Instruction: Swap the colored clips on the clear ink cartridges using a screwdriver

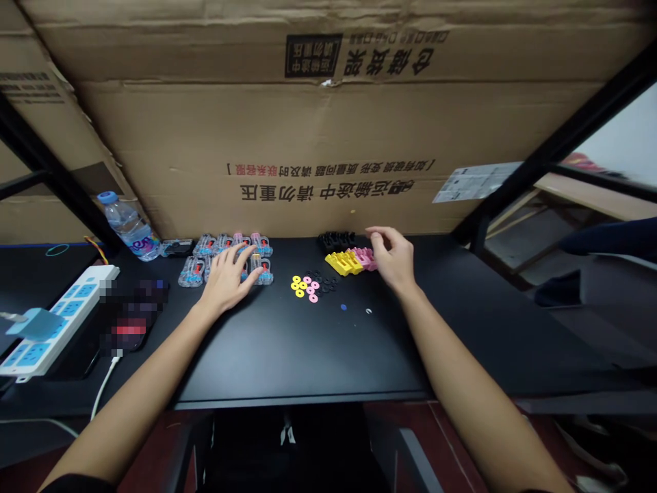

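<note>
We see the left hand [226,277] lying open and flat, fingers spread, on a group of small clear packets [205,259] with blue and red parts inside. The packets lie in two short rows at the back of the black counter [308,356], and the fingertips cover the packets on the right side of the group. The right hand [394,261] is at the other side. Its fingers are bent and the thumb is near the first finger, just above the pink pieces [365,256]. We cannot tell if it grasps one of them or only touches them. The pink pieces lie in a small heap, touching the yellow pieces [341,263] on their left, and the black pieces [336,239] are just behind, near the cardboard wall [328,137]. Between the two hands there is a cluster of small rings [306,286] in yellow, pink and black, lying flat on the counter. A little nearer to us lie a small blue dot [343,307] and a small white bit [368,311], apart from each other. At the far left a water bottle [128,229] leans against the cardboard, and a white power strip [56,318] lies near the edge.
</note>
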Available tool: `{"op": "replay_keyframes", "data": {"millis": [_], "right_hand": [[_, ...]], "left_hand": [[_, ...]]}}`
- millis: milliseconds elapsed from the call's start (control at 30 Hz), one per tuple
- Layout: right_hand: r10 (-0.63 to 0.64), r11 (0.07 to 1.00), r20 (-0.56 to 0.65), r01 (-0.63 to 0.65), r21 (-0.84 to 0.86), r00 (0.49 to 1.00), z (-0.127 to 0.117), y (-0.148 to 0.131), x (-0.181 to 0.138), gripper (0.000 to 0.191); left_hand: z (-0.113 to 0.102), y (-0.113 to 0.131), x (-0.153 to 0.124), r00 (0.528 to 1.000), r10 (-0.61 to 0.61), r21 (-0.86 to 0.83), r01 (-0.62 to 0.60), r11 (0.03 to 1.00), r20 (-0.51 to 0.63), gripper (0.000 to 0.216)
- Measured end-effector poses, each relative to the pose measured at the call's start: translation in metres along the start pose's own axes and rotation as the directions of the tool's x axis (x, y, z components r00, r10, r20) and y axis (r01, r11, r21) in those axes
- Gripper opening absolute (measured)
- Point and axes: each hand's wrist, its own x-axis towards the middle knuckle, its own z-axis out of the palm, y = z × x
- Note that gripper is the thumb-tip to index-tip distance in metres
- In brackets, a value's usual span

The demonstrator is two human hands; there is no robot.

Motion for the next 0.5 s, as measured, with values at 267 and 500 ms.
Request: {"op": "replay_keyframes", "data": {"millis": [267,500], "right_hand": [[-0.381,0.925,0.056,0.379,0.034,0.923,0.013,-0.034,-0.046,0.021],[-0.433,0.898,0.353,0.432,0.088,0.829,0.023,-0.055,-0.089,0.038]], "left_hand": [[0.015,0.016,-0.027,0.998,0.059,0.104,-0.058,0.993,-0.007,0.058],[0.020,0.019,-0.028,0.999,0.050,0.080,-0.048,0.996,-0.019,0.056]]}}
